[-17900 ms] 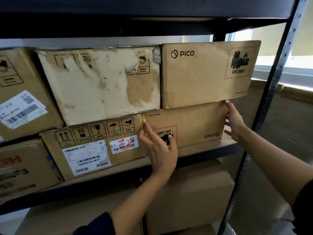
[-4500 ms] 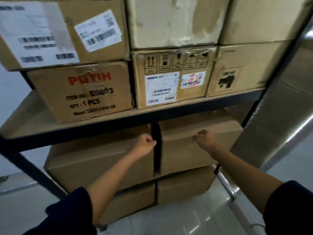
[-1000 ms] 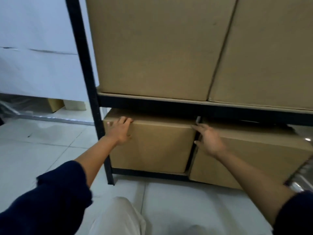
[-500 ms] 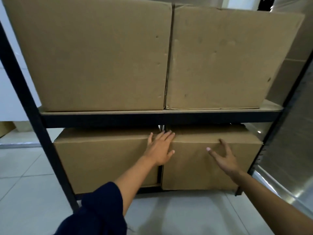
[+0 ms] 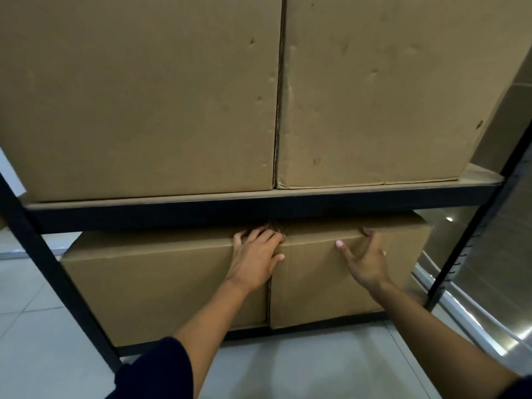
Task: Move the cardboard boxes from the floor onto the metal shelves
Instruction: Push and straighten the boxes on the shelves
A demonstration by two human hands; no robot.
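Four plain brown cardboard boxes are seen stacked in a black metal shelf unit [image 5: 259,210], two on each level. On the upper level, a large left box [image 5: 138,90] and a large right box [image 5: 383,87] are set side by side, their faces touching along a thin vertical seam. Both are unprinted, and small dents and scuffs are scattered over their fronts. They are carried on a pale board laid over the dark crossbar.

On the bottom level, just above the pale tiled floor [image 5: 43,352], a lower left box [image 5: 149,286] and a lower right box [image 5: 325,283] are placed edge to edge. These too are plain and unlabelled, with a crisp fold line along the top front edge. The lower right box is set slightly further forward than its neighbour, and its right end stops short of the right upright.

The left hand [image 5: 254,254] is laid flat across the seam between the two lower boxes, fingers extended and resting over the top edge, nothing being gripped. The right hand [image 5: 365,259] is spread open on the front of the lower right box, thumb stretched to the left and fingertips hooked lightly over the top edge. Dark sleeves are visible at both arms. A shiny metal surface [image 5: 489,283] is seen to the right of the shelf unit.
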